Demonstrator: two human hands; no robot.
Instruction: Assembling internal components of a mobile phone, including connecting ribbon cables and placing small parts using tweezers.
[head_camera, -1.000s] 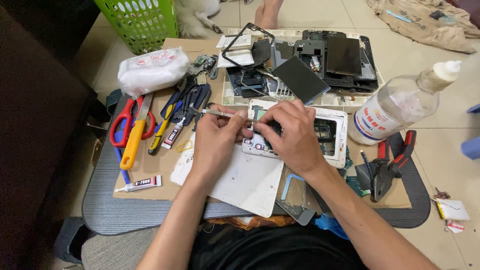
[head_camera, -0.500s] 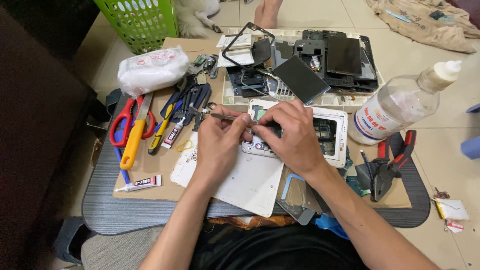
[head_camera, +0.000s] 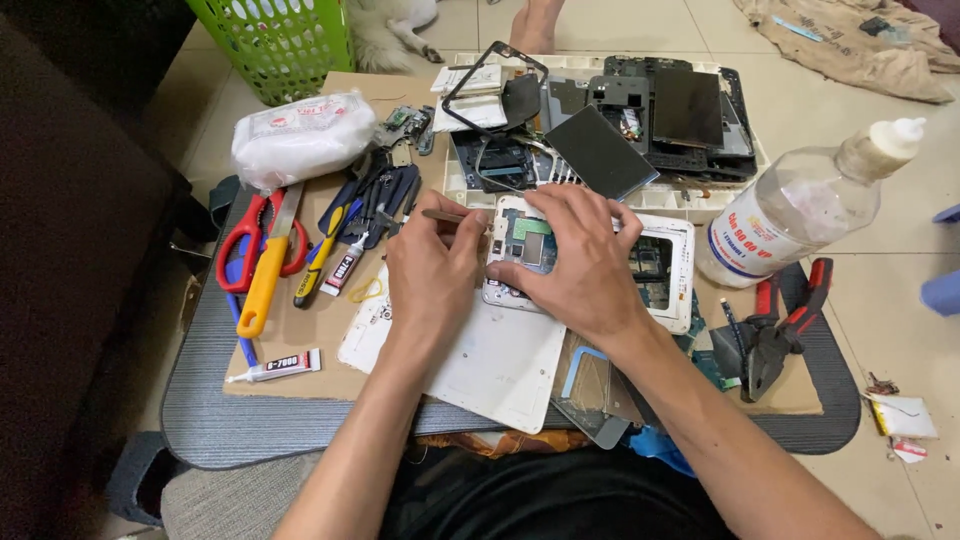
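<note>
White plastic frames the opened phone (head_camera: 590, 262) at mid-board, pinned under my right hand (head_camera: 572, 262). My left hand (head_camera: 432, 262) pinches thin tweezers (head_camera: 447, 215), whose tip now meets the phone's left edge; a second ago it pointed further left, toward the screwdrivers (head_camera: 372, 200).

left hand (head_camera: 432, 262): grips tweezers (head_camera: 447, 216) | right hand (head_camera: 570, 262): steadies opened phone (head_camera: 655, 270)

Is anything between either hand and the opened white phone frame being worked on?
Nothing visible: the right hand rests directly on the opened white phone frame with its exposed circuit board, and the left hand brings thin metal tweezers to its left edge.
</note>
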